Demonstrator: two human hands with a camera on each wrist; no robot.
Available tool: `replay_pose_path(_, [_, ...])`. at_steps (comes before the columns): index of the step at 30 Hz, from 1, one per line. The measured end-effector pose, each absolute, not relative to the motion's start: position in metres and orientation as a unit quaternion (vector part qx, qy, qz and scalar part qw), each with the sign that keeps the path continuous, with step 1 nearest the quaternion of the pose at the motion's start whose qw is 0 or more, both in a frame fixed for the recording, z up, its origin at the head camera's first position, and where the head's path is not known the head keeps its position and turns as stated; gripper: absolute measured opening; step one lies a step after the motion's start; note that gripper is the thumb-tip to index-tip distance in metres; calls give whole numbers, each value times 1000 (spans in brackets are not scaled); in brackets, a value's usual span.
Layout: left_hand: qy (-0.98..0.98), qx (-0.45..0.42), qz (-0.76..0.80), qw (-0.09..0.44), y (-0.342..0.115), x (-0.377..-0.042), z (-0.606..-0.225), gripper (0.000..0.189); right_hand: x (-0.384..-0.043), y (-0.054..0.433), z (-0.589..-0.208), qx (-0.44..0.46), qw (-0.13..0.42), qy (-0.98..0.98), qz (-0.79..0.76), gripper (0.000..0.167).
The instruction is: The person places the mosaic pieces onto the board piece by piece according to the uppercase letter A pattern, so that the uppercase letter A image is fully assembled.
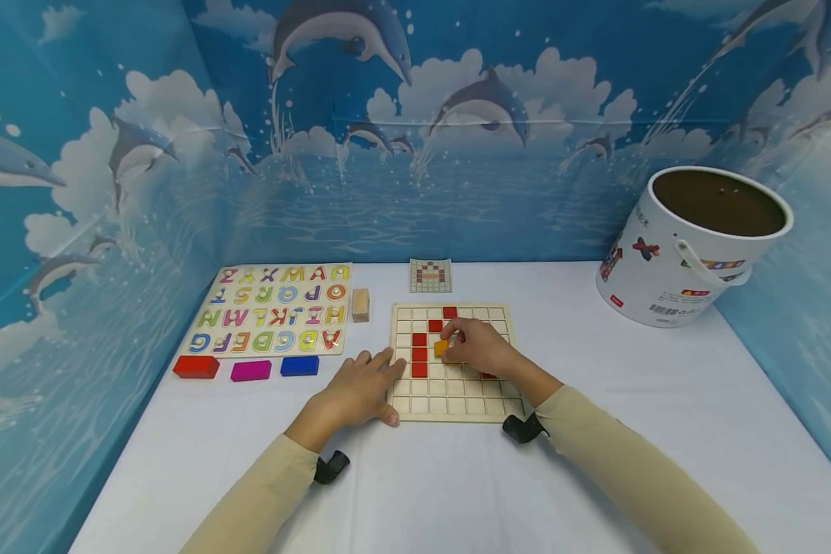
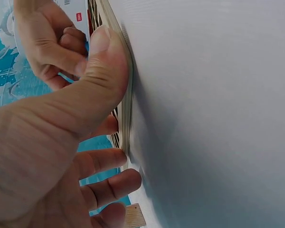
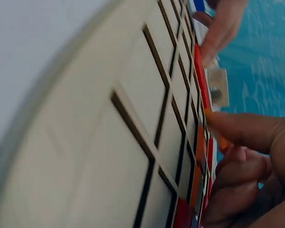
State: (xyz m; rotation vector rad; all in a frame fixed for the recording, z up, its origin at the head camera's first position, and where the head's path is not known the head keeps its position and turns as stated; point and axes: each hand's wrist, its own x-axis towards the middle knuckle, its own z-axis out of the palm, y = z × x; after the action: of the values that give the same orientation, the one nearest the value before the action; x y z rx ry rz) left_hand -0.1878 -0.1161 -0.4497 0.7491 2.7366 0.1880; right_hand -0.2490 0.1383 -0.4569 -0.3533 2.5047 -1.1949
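A wooden grid board (image 1: 457,408) lies flat on the white table. Several red square tiles (image 1: 419,354) sit in its cells, and orange ones (image 3: 200,142) show beside them in the right wrist view. Between thumb and fingertip, my right hand (image 1: 483,348) pinches an orange square tile (image 1: 441,348) over the board's middle, close to the red column. With fingers spread, my left hand (image 1: 360,392) rests along the board's left edge; its thumb (image 2: 102,66) presses the edge in the left wrist view. Part of the board is hidden under my right hand.
Behind the board lies a small pattern card (image 1: 430,275). To the left are an alphabet board (image 1: 349,308), a plain wooden block (image 1: 361,305), and red (image 1: 196,367), magenta (image 1: 251,371) and blue (image 1: 300,366) blocks. A white bucket (image 1: 665,269) stands at the back right.
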Motion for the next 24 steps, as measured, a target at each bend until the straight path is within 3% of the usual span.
replay_pose_path(5, [951, 262, 66, 149, -117, -188, -450, 97, -242, 126, -456, -145, 143, 920, -336, 22])
replay_pose_path(16, [951, 261, 64, 150, -115, -186, -449, 97, -236, 128, -455, -163, 121, 928, -313, 25])
replay_pose_path(24, [952, 259, 60, 153, -115, -187, -445, 96, -229, 140, -449, -272, 158, 921, -230, 46])
